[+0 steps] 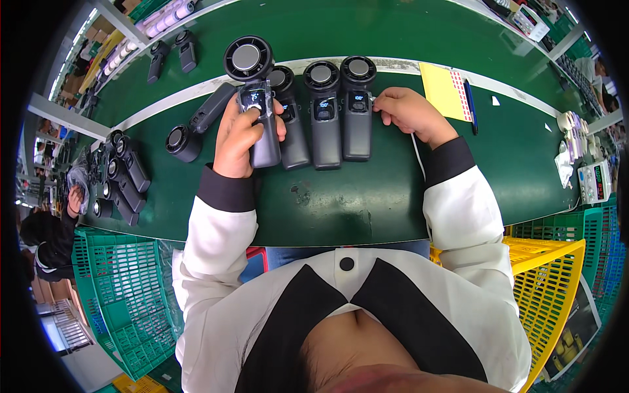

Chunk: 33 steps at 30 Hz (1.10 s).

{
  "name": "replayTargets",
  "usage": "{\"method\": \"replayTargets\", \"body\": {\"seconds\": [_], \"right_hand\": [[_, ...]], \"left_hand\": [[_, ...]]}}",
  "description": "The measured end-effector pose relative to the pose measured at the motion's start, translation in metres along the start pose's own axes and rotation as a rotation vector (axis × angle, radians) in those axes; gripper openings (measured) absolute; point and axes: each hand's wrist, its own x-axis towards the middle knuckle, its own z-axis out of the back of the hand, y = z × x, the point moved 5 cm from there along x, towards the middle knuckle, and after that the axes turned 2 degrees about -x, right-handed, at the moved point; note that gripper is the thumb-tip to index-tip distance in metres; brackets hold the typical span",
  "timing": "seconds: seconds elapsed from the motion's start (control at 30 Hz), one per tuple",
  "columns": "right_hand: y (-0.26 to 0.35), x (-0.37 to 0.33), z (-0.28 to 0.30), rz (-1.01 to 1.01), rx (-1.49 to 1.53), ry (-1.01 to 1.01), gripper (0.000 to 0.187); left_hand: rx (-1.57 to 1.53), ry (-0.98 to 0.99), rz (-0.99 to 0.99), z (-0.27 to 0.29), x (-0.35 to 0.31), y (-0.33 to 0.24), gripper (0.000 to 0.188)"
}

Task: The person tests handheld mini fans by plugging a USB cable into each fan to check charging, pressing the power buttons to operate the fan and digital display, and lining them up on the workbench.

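Observation:
My left hand (241, 136) is closed around a dark grey handheld fan (265, 141), its round head up and its small screen lit. The thumb presses on the front near the screen. Three more such fans stand in a row to its right: one partly behind the held fan (296, 147), a middle fan (326, 141) and a right fan (357, 134), screens lit. Beside the right fan's edge, my right hand (413, 111) pinches its fingers together; what they hold is too small to make out. A thin white cable (417, 157) runs from beneath that hand toward the table's near edge.
A fan lies left with its head (182, 144) toward me. Several fans (121, 180) cluster farther left. Yellow paper (440, 92) and a pen (471, 108) lie right. A green crate (131, 295) and yellow crate (540, 295) flank me. Another person's hand (75, 198) shows far left.

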Motion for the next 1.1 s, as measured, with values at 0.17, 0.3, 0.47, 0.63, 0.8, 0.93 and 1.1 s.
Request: {"method": "replayTargets", "body": {"seconds": [0.17, 0.3, 0.47, 0.63, 0.8, 0.93, 1.1], "right_hand": [[0.001, 0.0, 0.0, -0.002, -0.013, -0.005, 0.018], [0.001, -0.001, 0.0, -0.001, -0.018, -0.008, 0.018], [0.002, -0.002, 0.0, 0.003, -0.027, -0.005, 0.019], [-0.003, 0.002, 0.001, -0.005, -0.016, 0.0, 0.02], [0.002, 0.0, 0.0, 0.021, -0.026, 0.017, 0.02], [0.001, 0.002, 0.001, 0.011, -0.033, 0.036, 0.02], [-0.002, 0.002, 0.002, -0.008, -0.025, 0.03, 0.021]], "left_hand": [[0.006, -0.015, -0.005, -0.002, 0.0, -0.001, 0.045], [-0.013, -0.024, -0.015, 0.001, 0.0, -0.001, 0.041], [0.104, -0.257, 0.042, 0.015, -0.004, 0.0, 0.029], [0.482, -0.514, 0.252, 0.013, -0.006, 0.002, 0.027], [0.915, -0.452, 0.187, 0.025, -0.001, 0.006, 0.031], [1.02, -0.479, 0.195, 0.024, 0.002, 0.009, 0.034], [1.118, -0.48, 0.222, 0.025, 0.009, 0.013, 0.034]]}}
